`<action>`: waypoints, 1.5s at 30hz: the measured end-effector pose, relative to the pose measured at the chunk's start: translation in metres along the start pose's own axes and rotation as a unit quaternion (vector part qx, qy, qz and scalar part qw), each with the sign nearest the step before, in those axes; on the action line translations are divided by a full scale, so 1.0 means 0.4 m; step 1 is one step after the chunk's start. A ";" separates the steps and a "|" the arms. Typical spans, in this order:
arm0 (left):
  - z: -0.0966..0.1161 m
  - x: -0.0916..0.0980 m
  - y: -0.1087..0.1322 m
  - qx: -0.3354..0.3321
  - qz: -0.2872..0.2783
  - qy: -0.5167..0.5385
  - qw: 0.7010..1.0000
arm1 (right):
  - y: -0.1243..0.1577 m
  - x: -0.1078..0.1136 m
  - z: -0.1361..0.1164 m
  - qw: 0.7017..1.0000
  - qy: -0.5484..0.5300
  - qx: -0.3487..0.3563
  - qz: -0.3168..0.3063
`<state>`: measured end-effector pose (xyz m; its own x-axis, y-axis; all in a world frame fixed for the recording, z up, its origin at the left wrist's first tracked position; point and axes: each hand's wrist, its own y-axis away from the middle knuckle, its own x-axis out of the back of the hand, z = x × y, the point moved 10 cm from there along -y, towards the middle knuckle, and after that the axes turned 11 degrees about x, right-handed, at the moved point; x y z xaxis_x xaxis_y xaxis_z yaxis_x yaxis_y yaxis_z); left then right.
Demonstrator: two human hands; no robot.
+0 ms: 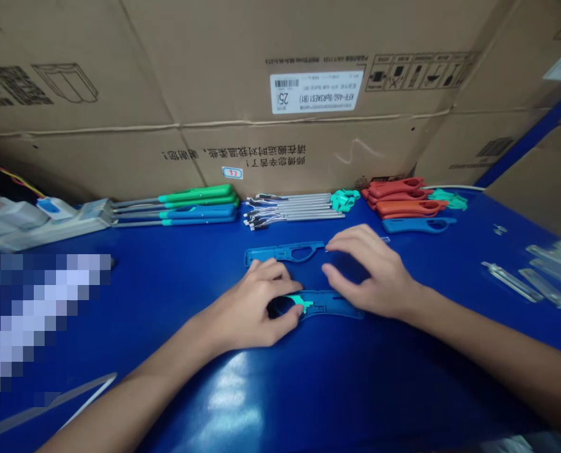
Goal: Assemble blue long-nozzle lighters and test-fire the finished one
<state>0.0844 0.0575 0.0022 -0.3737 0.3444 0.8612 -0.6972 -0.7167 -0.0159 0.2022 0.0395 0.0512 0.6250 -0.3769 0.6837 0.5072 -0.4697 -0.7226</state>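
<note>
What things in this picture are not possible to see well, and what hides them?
- Head view: blue shell, partly covered by the left hand and right hand.
- Head view: whether the right hand holds anything is too small to tell.
- Head view: left of the table, hidden by a pixelated patch.
- Head view: clear parts at the right edge, blurred and cut off.

glossy blue table (243, 390), matt plastic shell (330, 304) (cardboard boxes (214, 75) behind, rough-ish).

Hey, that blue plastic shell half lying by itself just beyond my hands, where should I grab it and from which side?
Probably pinch the blue shell half across its straight, narrow left stretch from above, thumb on the near edge. It lies flat, lengthwise left to right, and its right end is crowded by the right hand.
</note>
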 end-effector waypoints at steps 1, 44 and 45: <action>0.003 -0.003 0.002 -0.004 0.001 -0.002 1.000 | -0.001 0.007 0.027 0.999 0.044 -0.015 -0.010; 0.017 0.005 0.002 -0.010 0.027 0.024 0.999 | -0.038 0.022 0.125 0.992 0.052 -0.027 -0.108; 0.009 0.013 0.002 0.000 0.043 0.032 0.999 | -0.034 0.027 0.115 0.994 0.047 -0.022 -0.101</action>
<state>0.0840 0.0567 0.0086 -0.4701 0.3203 0.8225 -0.6616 -0.7447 -0.0881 0.2292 0.0784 0.0637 0.4532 -0.3432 0.8227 0.5895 -0.5768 -0.5655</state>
